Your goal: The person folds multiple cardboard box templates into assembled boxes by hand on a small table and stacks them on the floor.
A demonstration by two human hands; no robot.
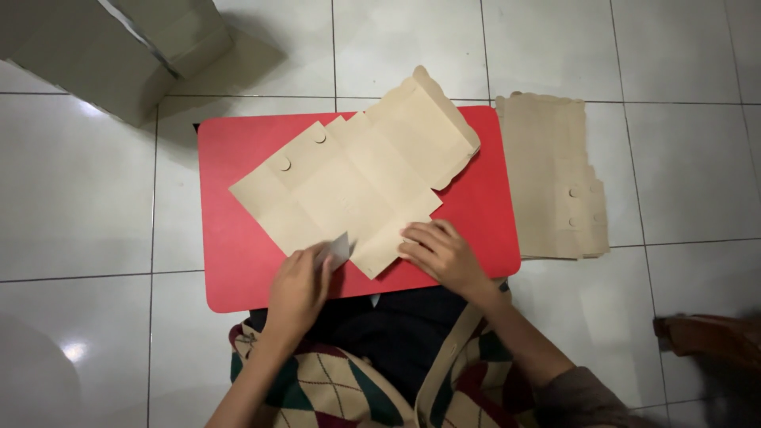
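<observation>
The white tiled floor [71, 198] spreads out on every side of the hands. On it, beyond the left hand and well apart from it, sits a large grey cardboard box [103, 55]. Directly under both hands lies the red table [238, 238], a low rectangular top. To the right of the right hand, off the table's edge, rests 1 stack of flat brown carton blanks [551, 182].

Just ahead of the hands, a single unfolded brown carton blank [357, 178] lies flat on the table, turned at an angle, its near corner between the 2 hands.

The right hand [440, 254] lies spread, fingers pressing the blank's near edge down. The left hand [300, 285] is curled, pinching a small pale flap or slip [341, 250] at the blank's near corner; whether that piece is part of the blank is unclear.

A clean fold here likely depends on the right hand pinning the panel firmly while the left bends the corner along its scored line.
</observation>
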